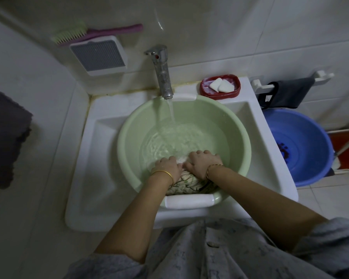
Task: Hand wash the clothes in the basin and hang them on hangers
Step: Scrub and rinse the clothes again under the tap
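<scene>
Head view: your left hand [168,168] and right hand [202,163] both grip the patterned cloth [186,185] at the green basin's [129,125] near edge, under the running tap [162,71].

Pale green basin [238,141] with a white handle; cream cloth [186,185] with dark leaf-like line pattern; white sink [256,121]; red soap dish [220,93] holding white soap [222,85]; blue tub [302,146]; pink-handled brush [95,33] with light green bristles; gold bangles.
</scene>
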The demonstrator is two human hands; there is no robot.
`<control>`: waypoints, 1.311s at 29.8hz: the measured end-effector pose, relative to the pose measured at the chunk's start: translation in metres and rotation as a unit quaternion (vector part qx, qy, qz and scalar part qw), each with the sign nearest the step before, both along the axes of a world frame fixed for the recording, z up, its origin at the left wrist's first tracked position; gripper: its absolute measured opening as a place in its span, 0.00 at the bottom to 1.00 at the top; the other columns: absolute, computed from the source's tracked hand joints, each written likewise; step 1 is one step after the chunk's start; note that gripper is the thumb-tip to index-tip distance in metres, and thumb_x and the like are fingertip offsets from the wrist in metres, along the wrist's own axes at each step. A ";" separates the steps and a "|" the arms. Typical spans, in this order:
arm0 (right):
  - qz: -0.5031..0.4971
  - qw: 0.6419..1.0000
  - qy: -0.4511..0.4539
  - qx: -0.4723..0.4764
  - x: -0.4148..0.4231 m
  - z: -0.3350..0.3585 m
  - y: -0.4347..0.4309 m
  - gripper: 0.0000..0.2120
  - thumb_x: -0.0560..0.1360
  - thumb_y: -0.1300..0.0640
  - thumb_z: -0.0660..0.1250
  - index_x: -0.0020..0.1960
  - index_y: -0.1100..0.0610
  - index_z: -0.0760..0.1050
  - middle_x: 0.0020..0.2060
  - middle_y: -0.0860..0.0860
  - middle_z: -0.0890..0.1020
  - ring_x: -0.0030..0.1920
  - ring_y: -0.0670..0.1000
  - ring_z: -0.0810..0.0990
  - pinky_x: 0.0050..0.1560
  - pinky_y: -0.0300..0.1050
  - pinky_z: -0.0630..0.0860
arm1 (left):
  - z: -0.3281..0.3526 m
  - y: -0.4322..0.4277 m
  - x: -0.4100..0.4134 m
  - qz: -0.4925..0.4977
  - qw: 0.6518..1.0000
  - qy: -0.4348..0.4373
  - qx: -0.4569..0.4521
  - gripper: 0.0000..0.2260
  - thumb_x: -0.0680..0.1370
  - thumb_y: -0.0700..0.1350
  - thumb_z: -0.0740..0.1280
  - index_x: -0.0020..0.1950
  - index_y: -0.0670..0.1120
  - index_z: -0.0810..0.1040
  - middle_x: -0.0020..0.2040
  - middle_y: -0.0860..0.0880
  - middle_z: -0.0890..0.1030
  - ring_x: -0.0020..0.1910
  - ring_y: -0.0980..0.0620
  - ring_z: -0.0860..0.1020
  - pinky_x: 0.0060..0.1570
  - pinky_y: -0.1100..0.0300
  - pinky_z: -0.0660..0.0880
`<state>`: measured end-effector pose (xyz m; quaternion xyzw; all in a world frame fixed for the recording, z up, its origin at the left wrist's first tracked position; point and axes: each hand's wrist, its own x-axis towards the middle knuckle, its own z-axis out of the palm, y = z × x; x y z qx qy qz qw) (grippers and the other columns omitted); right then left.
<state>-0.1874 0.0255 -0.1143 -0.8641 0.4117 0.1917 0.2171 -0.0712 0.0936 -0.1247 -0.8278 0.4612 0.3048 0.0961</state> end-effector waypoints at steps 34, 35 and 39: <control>-0.031 0.996 -0.017 0.079 0.020 0.016 -0.050 0.24 0.79 0.45 0.58 0.69 0.57 0.66 0.65 0.58 0.69 0.63 0.61 0.71 0.63 0.56 0.69 | 0.113 -0.053 0.035 -0.017 0.891 -0.177 -0.418 0.31 0.73 0.37 0.60 0.76 0.39 0.57 0.77 0.40 0.51 0.76 0.42 0.53 0.73 0.52 0.54; -0.036 0.995 -0.024 0.085 0.021 0.017 -0.052 0.23 0.79 0.45 0.59 0.69 0.57 0.66 0.65 0.58 0.69 0.63 0.61 0.71 0.63 0.56 0.70 | 0.118 -0.059 0.038 -0.013 0.887 -0.188 -0.421 0.30 0.74 0.37 0.59 0.76 0.38 0.55 0.78 0.40 0.50 0.76 0.42 0.52 0.73 0.53 0.53; -0.044 0.994 -0.033 0.091 0.024 0.019 -0.057 0.23 0.79 0.47 0.59 0.69 0.58 0.66 0.65 0.58 0.68 0.62 0.60 0.72 0.63 0.55 0.70 | 0.137 -0.078 0.047 -0.020 0.874 -0.219 -0.434 0.29 0.76 0.40 0.55 0.76 0.35 0.53 0.77 0.36 0.47 0.77 0.40 0.49 0.75 0.56 0.46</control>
